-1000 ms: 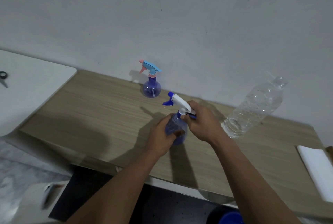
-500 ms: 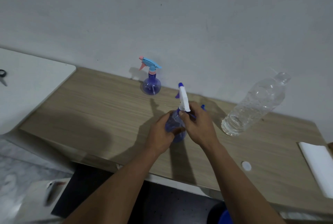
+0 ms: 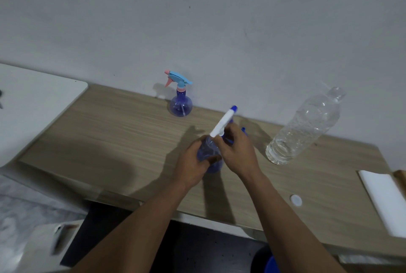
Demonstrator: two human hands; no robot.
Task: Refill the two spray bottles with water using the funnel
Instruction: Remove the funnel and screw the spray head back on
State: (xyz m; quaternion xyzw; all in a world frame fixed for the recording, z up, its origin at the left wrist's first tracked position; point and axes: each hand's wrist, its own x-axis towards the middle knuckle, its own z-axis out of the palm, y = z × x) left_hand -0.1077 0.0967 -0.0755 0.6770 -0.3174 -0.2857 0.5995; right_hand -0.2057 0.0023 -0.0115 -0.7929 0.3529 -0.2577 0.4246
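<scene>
A round blue spray bottle (image 3: 209, 154) stands mid-table. My left hand (image 3: 193, 163) wraps its body. My right hand (image 3: 236, 152) grips the collar under its white and blue trigger head (image 3: 224, 122), whose nozzle points up and away to the right. A second blue spray bottle (image 3: 181, 104) with a light-blue and pink head stands upright by the wall, untouched. A clear plastic water bottle (image 3: 304, 127), without cap and partly filled, stands at the right. No funnel is visible.
The wooden table (image 3: 109, 136) runs along a grey wall. A white bottle cap (image 3: 296, 200) lies near the front edge. A white folded sheet (image 3: 382, 200) lies at the far right. A white surface (image 3: 33, 101) adjoins on the left.
The trigger head has turned: its nozzle pointed left, then straight up, and now points up to the right. My right hand twisted with it while my left kept hold of the body.
</scene>
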